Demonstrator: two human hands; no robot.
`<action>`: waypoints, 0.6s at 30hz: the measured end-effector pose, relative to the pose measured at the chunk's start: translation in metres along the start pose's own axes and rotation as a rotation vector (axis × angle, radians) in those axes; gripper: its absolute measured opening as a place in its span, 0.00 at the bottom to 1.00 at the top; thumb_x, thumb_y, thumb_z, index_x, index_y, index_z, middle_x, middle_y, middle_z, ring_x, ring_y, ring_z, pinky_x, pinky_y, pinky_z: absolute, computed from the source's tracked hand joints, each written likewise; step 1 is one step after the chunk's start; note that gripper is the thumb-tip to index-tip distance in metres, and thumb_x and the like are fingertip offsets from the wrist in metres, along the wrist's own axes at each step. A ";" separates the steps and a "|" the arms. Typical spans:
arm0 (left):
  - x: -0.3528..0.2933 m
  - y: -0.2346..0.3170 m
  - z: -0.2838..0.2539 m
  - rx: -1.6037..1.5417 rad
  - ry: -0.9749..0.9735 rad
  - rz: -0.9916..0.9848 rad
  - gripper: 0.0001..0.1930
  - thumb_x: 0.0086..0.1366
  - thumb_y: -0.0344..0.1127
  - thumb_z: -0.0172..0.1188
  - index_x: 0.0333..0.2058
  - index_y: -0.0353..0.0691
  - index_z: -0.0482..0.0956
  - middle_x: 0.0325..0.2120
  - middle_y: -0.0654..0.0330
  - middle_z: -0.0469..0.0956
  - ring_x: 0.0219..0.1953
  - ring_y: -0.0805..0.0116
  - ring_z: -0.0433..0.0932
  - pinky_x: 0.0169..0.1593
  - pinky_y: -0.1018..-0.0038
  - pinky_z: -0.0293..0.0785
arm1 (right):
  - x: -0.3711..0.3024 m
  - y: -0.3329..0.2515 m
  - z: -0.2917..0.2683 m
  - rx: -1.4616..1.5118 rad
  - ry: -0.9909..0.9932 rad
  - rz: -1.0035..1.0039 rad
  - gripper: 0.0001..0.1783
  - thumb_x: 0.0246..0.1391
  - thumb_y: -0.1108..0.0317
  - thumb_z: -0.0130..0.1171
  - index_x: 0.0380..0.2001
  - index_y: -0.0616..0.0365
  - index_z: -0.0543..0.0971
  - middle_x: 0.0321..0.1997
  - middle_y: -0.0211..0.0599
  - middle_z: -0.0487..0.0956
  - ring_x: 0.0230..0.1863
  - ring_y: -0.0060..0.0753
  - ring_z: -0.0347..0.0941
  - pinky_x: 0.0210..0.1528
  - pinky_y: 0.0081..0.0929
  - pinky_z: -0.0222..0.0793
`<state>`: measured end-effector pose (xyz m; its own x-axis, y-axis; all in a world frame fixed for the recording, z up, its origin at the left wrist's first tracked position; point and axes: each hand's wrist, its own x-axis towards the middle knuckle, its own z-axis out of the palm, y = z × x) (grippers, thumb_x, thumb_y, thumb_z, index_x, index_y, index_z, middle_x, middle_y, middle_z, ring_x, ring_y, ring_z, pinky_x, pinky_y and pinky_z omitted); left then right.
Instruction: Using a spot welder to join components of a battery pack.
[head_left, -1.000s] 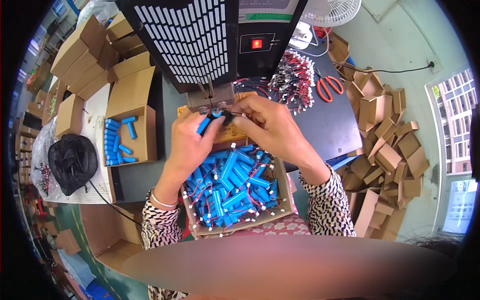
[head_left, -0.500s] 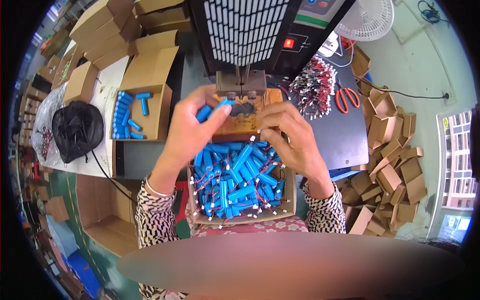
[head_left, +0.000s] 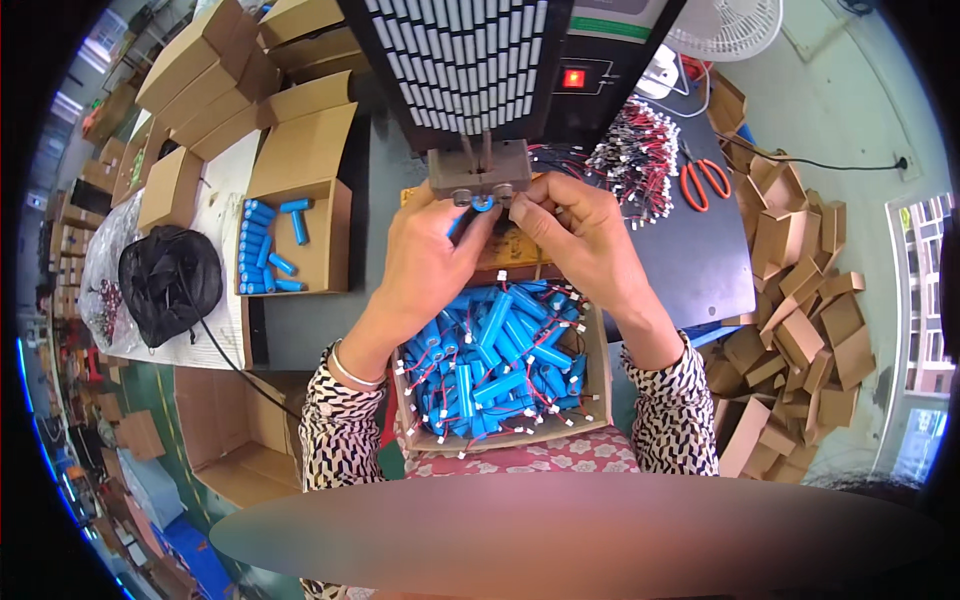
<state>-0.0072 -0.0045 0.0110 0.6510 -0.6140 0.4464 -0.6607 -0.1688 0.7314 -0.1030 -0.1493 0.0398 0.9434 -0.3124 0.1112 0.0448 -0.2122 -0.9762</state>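
My left hand (head_left: pixel 425 245) is closed around a blue cylindrical battery cell (head_left: pixel 482 204). The cell's round end sits just below the grey metal head (head_left: pixel 478 168) of a black machine (head_left: pixel 550 90). My right hand (head_left: pixel 590 240) comes up to the same spot, thumb and fingers pinched beside the cell's end; what they grip is hidden. Beneath both hands lies a worn orange-brown block (head_left: pixel 520 252). Closer to me stands an open cardboard box (head_left: pixel 602 350), heaped with blue cells (head_left: pixel 495 330) bearing red and black wires with white connectors.
At left, another cardboard box (head_left: pixel 338 235) holds plain blue cells, next to a black mesh bag (head_left: pixel 170 285). Right of the machine lie a heap of connector wires (head_left: pixel 635 165) and orange-handled pliers (head_left: pixel 692 165). Small cartons (head_left: pixel 790 320) pile up at far right; a white fan (head_left: pixel 725 25) stands behind.
My left hand has brought the cell rightward under the metal head, turning its end toward me. My right hand has moved up and left to meet it. The whole view has shifted slightly.
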 end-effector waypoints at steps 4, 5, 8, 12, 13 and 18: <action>-0.003 0.000 0.001 0.040 0.008 0.021 0.09 0.56 0.26 0.61 0.37 0.38 0.79 0.31 0.51 0.78 0.31 0.49 0.78 0.33 0.65 0.72 | 0.005 -0.003 0.007 -0.037 0.000 0.024 0.06 0.56 0.73 0.55 0.29 0.67 0.75 0.22 0.30 0.74 0.23 0.14 0.65 0.25 0.19 0.63; -0.003 0.000 0.000 0.061 -0.025 -0.003 0.11 0.57 0.27 0.60 0.40 0.42 0.79 0.35 0.52 0.77 0.34 0.48 0.77 0.35 0.62 0.74 | 0.007 -0.004 0.007 -0.068 0.009 0.026 0.06 0.56 0.73 0.56 0.29 0.67 0.75 0.21 0.30 0.74 0.23 0.14 0.65 0.24 0.19 0.62; -0.004 0.001 -0.001 0.093 -0.035 -0.001 0.12 0.56 0.27 0.60 0.41 0.43 0.78 0.36 0.53 0.77 0.34 0.47 0.77 0.35 0.61 0.74 | 0.010 0.002 0.009 -0.045 0.014 -0.029 0.08 0.56 0.72 0.56 0.26 0.66 0.75 0.19 0.29 0.72 0.23 0.13 0.63 0.23 0.19 0.60; -0.002 0.004 -0.003 0.107 -0.014 0.023 0.13 0.56 0.26 0.59 0.41 0.43 0.78 0.38 0.52 0.76 0.36 0.47 0.77 0.35 0.59 0.74 | 0.013 0.013 0.006 0.106 -0.055 -0.050 0.09 0.56 0.71 0.56 0.24 0.65 0.74 0.18 0.24 0.69 0.23 0.12 0.59 0.22 0.18 0.57; -0.003 0.003 -0.003 0.110 -0.013 0.020 0.13 0.56 0.26 0.59 0.41 0.43 0.78 0.38 0.52 0.76 0.36 0.47 0.77 0.35 0.59 0.74 | 0.013 0.013 0.006 0.109 -0.059 -0.050 0.09 0.56 0.71 0.56 0.24 0.65 0.74 0.18 0.24 0.69 0.23 0.12 0.59 0.22 0.18 0.57; -0.002 -0.002 -0.001 0.068 0.004 0.070 0.13 0.55 0.25 0.59 0.41 0.42 0.77 0.41 0.52 0.75 0.38 0.46 0.76 0.35 0.59 0.74 | 0.018 0.012 0.007 0.080 -0.091 0.003 0.09 0.56 0.71 0.55 0.26 0.67 0.75 0.20 0.22 0.69 0.24 0.11 0.59 0.23 0.18 0.57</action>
<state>-0.0066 -0.0022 0.0087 0.6041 -0.6227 0.4973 -0.7283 -0.1780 0.6617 -0.0829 -0.1508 0.0287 0.9694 -0.2266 0.0944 0.0644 -0.1361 -0.9886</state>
